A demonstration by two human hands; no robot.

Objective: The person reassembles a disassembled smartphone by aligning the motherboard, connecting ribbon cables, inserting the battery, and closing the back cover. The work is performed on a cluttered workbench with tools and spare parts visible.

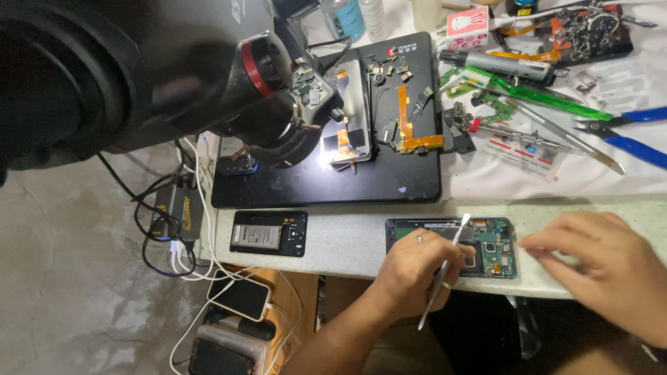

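The left hand [417, 267] has its fingers closed around a thin metal pry tool [445, 267], tip over an opened phone [479, 246] lying at the counter [347, 243] edge. The right hand [604, 260] hovers just beside it — fingers spread, seemingly empty. A white-labelled battery [266, 236] lies leftward; a pink-and-white packet [467, 19] stands far back.
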